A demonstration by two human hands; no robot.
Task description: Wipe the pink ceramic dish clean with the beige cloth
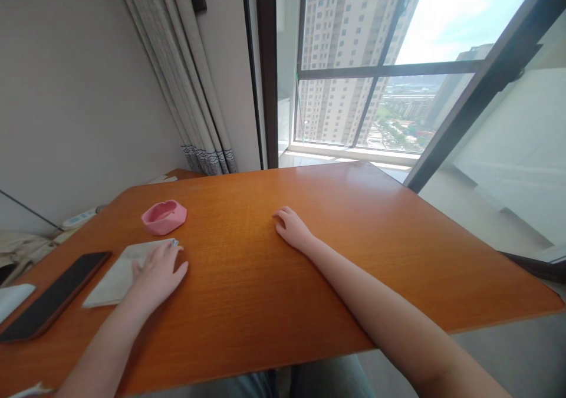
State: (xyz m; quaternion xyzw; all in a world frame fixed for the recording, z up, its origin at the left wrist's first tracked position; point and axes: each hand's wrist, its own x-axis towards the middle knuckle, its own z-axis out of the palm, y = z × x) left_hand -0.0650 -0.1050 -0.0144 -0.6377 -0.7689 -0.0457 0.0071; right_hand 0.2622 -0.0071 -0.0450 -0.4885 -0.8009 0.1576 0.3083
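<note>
The left hand (157,274) lies palm down with fingers spread flat, resting on the near right part of a folded pale cloth (115,279); the hand is open and grips nothing. The cloth lies flat on the orange-brown wooden surface (354,250), near its left front area. Just beyond the cloth, apart from it, sits a pink ashtray-shaped dish (164,216), upright, with notches in its rim. To the left of the cloth, close beside it, a dark smartphone (53,296) lies flat with its screen up, set at an angle. A white object (13,299) shows partly at the left edge; its kind cannot be told. The right hand (292,227) rests on the bare surface near the middle, well apart from the cloth and the dish, fingers loosely curled with the tips touching the wood; it holds nothing. Behind the surface, a striped curtain (186,73) hangs at the wall, and a large window (375,68) shows high-rise buildings outside. A white power strip (79,217) lies beyond the left rear edge of the surface.
</note>
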